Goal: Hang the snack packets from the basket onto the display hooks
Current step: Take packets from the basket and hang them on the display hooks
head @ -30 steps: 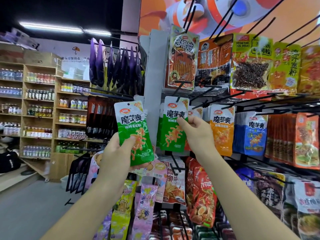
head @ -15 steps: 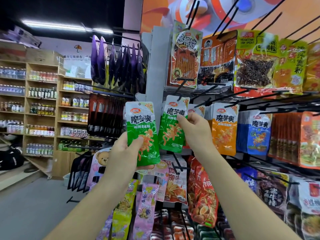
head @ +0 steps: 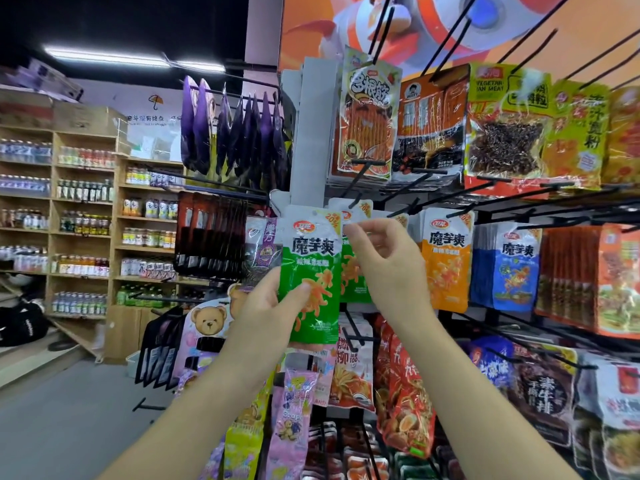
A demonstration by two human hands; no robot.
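My left hand (head: 266,306) holds one green snack packet (head: 311,271) upright, thumb pressed on its lower front and fingers closed behind it. Its white top edge, with the hang hole, stands just left of the hook (head: 355,201) and slightly in front of the green packet already hanging there (head: 353,278). My right hand (head: 384,258) is at the top right corner of the held packet, fingers loosely curled and part open; whether thumb and forefinger actually pinch that corner, I cannot tell. The basket is not in view. Risks noted: the hole is small and the film slack, so the hook tip may miss and crease or tear the header. Pushing with the left hand alone could tilt the packet and swing the hung one off its hook. The neighbouring orange packets (head: 446,261) hang close, so a wide movement may knock them.
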